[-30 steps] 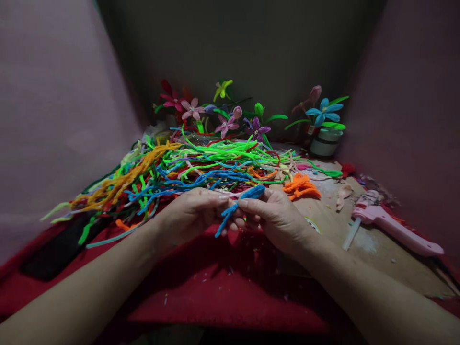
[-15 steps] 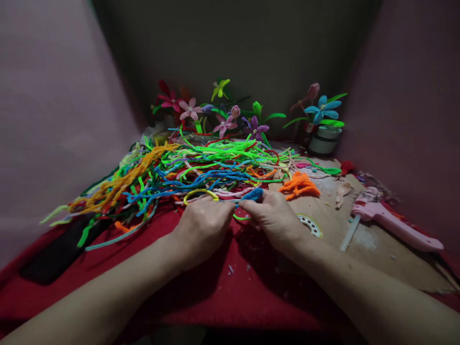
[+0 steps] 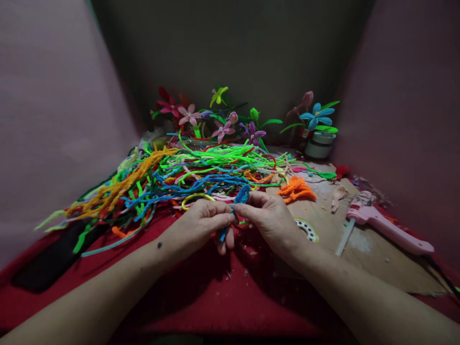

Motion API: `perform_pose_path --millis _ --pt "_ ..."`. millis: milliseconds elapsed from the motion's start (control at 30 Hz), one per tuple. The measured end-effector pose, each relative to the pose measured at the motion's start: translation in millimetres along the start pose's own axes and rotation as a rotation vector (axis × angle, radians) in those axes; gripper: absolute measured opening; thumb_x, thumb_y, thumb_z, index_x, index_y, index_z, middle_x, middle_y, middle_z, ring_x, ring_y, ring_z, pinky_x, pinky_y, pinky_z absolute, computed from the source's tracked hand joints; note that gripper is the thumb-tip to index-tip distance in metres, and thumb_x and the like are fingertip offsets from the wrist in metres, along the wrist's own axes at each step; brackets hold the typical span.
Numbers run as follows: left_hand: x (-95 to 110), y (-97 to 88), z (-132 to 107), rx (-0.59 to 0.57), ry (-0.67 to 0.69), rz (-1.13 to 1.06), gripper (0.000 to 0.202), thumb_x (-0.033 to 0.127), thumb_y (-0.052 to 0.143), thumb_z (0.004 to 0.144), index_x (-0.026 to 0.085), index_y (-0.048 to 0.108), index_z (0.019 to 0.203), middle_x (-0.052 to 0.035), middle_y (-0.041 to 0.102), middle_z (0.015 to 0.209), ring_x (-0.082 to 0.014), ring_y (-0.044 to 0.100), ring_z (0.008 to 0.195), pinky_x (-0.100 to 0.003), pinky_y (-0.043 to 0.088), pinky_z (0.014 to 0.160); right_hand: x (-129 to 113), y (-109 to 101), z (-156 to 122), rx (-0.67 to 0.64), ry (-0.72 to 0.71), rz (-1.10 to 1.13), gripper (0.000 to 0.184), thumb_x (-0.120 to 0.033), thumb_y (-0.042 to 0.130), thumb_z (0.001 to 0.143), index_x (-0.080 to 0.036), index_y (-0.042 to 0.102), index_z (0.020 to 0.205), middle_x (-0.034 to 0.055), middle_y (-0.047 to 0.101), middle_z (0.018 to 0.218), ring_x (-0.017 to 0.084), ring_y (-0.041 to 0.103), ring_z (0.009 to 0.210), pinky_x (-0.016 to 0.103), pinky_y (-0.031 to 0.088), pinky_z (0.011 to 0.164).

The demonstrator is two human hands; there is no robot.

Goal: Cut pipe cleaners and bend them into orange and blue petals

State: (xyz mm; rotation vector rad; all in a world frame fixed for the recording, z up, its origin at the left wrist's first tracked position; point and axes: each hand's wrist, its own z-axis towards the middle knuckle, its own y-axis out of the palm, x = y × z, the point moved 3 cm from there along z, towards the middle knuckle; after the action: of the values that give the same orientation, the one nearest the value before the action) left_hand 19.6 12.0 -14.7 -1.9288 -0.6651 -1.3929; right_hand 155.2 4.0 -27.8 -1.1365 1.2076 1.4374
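Observation:
A short blue pipe cleaner piece (image 3: 241, 195), bent into a loop at its upper end, is pinched between both hands over the red cloth (image 3: 201, 292). My left hand (image 3: 203, 224) has its fingers closed on the lower end. My right hand (image 3: 268, 218) pinches the looped upper part with thumb and forefinger. Just beyond the hands lies a big tangled heap of pipe cleaners (image 3: 187, 175) in green, blue, orange and yellow. A yellow loop (image 3: 192, 198) sticks out of the heap next to my left hand.
Finished pipe cleaner flowers (image 3: 219, 122) stand at the back, and a blue flower in a white pot (image 3: 318, 139) at the back right. An orange bundle (image 3: 296, 188), a pink glue gun (image 3: 381, 225) and a tape roll (image 3: 307, 229) lie on a brown board at the right.
The blue piece has been turned upright between my fingers and its looped end now points up. Both hands have drawn slightly nearer to me.

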Motion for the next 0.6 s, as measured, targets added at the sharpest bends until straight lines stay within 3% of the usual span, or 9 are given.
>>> perform_pose_path --millis 233,433,600 --pt "-9 -0.8 2 -0.09 -0.033 -0.185 0.02 0.023 0.05 0.083 0.013 0.059 0.068 -0.0024 0.066 0.053 -0.0069 0.052 0.037 -0.018 0.04 0.045 -5 4 -3 -0.021 0.006 0.116 0.008 -0.019 0.063 0.069 -0.015 0.058 0.064 -0.0037 0.055 0.058 0.008 0.047 0.053 0.023 0.036 0.053" --pt "0 1.3 3 0.039 0.041 -0.083 0.024 0.03 0.055 0.083 0.012 0.065 0.07 -0.0024 0.065 0.06 -0.0086 0.056 0.049 -0.018 0.044 0.051 4 4 -1 -0.146 0.115 0.245 0.017 -0.029 0.064 0.071 -0.015 0.058 0.062 -0.0021 0.054 0.05 0.01 0.048 0.045 0.026 0.036 0.049" --pt "-1 4.9 3 0.034 0.039 -0.149 0.03 0.027 0.053 0.084 0.011 0.062 0.06 -0.0021 0.063 0.05 -0.0062 0.052 0.04 -0.015 0.039 0.044 -1 1 0 -0.044 0.034 0.186 0.014 -0.027 0.067 0.069 -0.015 0.064 0.064 -0.0022 0.055 0.057 0.008 0.047 0.05 0.024 0.036 0.052"
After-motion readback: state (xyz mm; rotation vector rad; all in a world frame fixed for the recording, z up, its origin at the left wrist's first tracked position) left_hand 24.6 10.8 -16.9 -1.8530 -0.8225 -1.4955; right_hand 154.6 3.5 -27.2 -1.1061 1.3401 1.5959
